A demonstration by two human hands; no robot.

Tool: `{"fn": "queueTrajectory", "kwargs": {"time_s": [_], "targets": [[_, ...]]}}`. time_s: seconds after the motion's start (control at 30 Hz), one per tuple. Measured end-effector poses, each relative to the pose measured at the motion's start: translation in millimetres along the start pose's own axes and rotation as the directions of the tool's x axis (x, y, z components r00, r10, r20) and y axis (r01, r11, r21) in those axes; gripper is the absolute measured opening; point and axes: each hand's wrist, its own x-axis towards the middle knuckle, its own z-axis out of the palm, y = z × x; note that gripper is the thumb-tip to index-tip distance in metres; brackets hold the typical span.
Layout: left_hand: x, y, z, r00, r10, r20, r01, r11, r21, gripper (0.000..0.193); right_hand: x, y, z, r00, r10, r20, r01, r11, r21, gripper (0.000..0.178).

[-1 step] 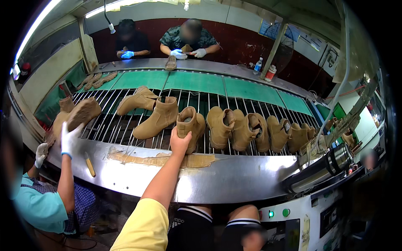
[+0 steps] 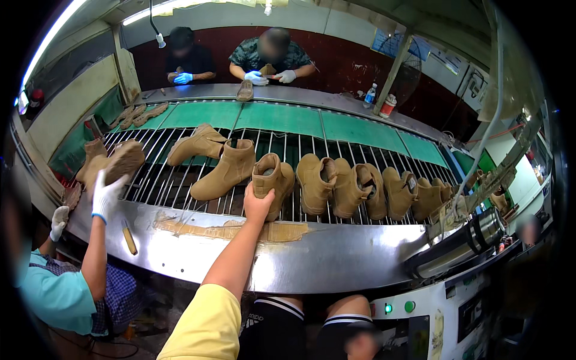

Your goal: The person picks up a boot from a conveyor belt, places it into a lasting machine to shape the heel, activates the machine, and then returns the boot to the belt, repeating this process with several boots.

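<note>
While the left hand (image 2: 257, 204) grips its heel, fingers curled tight, one tan boot (image 2: 266, 181) sits on the rack (image 2: 155, 183) behind a broad metal ledge (image 2: 336, 252). Right hand (image 2: 362, 346): blurred, finger spread cannot be told. Neighbouring boots (image 2: 315, 183): close, both sides. Open room: bare rods farther left; ledge's front stretch.

Ankle boots (image 2: 225, 171) all tan; sheeting (image 2: 276, 119) bright green. Sleeve (image 2: 207, 324) plain yellow, shorts (image 2: 273, 330) blk w/ white hem stripes. Far L: turquoise top (image 2: 60, 294), dk-blue checked apron (image 2: 123, 300), white glove (image 2: 105, 201) w/ lt-blue cuff. Opp. side: camo-print shirt (image 2: 245, 55), dk green.
</note>
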Motion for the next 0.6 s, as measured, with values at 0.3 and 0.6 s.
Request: {"fn": "queueTrajectory", "kwargs": {"time_s": [0.3,0.6], "targets": [[57.3,23.7,-19.7,0.915,-0.064,0.398,0.073,0.997,-0.008,0.049,5.2,-5.1,19.3,0.998,0.036,0.056,-0.036,0.999,0.0,0.014],[6.2,4.4,5.9,0.998,-0.055,-0.014,0.055,0.998,0.001,0.053,0.5,-17.6,19.7,0.999,0.05,-0.01,-0.049,0.997,0.052,0.016]]}}
